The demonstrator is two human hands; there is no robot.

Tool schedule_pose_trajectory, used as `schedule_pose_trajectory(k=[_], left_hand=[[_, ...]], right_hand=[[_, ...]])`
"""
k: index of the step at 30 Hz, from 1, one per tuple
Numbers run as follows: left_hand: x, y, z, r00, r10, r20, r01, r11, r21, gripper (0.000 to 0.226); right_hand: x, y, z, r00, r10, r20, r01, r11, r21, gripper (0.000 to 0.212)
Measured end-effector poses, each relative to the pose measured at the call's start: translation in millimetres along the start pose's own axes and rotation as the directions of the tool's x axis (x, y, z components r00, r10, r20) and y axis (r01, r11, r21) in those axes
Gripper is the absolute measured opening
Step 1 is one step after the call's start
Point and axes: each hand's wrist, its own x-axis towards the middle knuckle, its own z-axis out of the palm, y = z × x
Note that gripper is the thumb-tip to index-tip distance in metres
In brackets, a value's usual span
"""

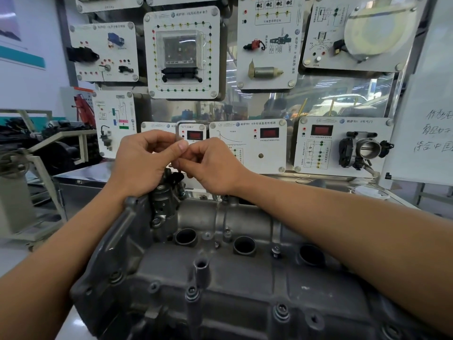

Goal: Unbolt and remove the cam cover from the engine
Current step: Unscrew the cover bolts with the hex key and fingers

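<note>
Backdrop: wall of white sensor display boards beyond the hands, with a whiteboard off to their right.
Cam cover: grey casting below and nearer than both hands, seated on the engine and stretching back toward the camera between the forearms.
Left hand: fingers curled, thumb pushed forward, pinching a slim metal shaft where the two hands meet.
Right hand: curled likewise, fingertips closed on the same shaft from the other side, the exact grip hidden.
Shaft: only a short length showing, dropping beneath the fingers toward a black fitting at the cover's far end, with its tip and whatever lies under it out of sight.
Bolts: several along the near edge, well below the wrists, apparently in place.
Stage: unbolting, by the look of it, with most of the job ahead and the cover not yet free.
Risks: a light fingertip pinch slipping off the shaft; a tool seated crooked and rounding a bolt head; a loosened bolt dropped into one of the open round wells just below the hands; a cover pried up with bolts left in, and a bent or cracked edge as the price.
</note>
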Motion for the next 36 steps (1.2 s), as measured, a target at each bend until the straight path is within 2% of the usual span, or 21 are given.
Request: schedule_pose_trajectory(k=[5,9,12,15,17,19,21,24,28,32,35,36], left_hand=[[0,4,0,0.997,-0.016,0.08,0.015,1.0,0.022,0.018],[1,5,-1,0.997,0.013,0.078,-0.016,0.999,0.039,0.025],[3,6,3,0.989,-0.126,0.074,0.137,0.977,-0.162,0.028],[6,11,4,0.957,-0.257,0.137,0.291,0.867,-0.405,0.03],[10,12,0,0.95,-0.247,0.19,0.311,0.791,-0.527,0.033],[14,13,-4,0.945,-0.215,0.247,0.325,0.719,-0.615,0.035],[15,14,-6,0.943,-0.184,0.278,0.326,0.692,-0.644,0.036],[15,15,0,0.96,-0.143,0.241,0.259,0.783,-0.566,0.025],[15,21,12,0.993,-0.11,0.053,0.12,0.962,-0.247,0.018],[26,29,13,0.998,-0.06,-0.025,0.062,0.996,0.062,0.027],[34,37,15,0.999,-0.025,-0.023,0.03,0.959,0.28,0.013],[36,38,17,0.999,-0.028,-0.03,0.036,0.949,0.314,0.017]], right_hand=[[0,-1,2,0.998,-0.016,0.058,0.02,0.997,-0.069,0.028],[0,-1,0,0.995,-0.01,0.095,0.018,0.996,-0.09,0.031],[0,-2,0,0.993,-0.031,0.117,0.044,0.993,-0.109,0.03],[-1,-2,0,0.99,-0.045,0.132,0.063,0.989,-0.137,0.038],[-1,-2,0,0.991,-0.035,0.132,0.055,0.987,-0.151,0.042],[-1,-2,0,0.99,-0.013,0.141,0.034,0.989,-0.146,0.037],[-2,-3,0,0.988,0.005,0.153,0.014,0.992,-0.124,0.032],[-3,-4,0,0.984,0.016,0.175,0.0,0.996,-0.093,0.037],[-5,-7,-2,0.981,0.03,0.191,-0.01,0.994,-0.105,0.04],[-6,-8,-2,0.982,0.051,0.179,-0.027,0.991,-0.134,0.033],[-6,-9,-1,0.981,0.049,0.187,-0.021,0.988,-0.152,0.033],[-5,-9,-1,0.98,0.046,0.193,-0.015,0.987,-0.158,0.033]])
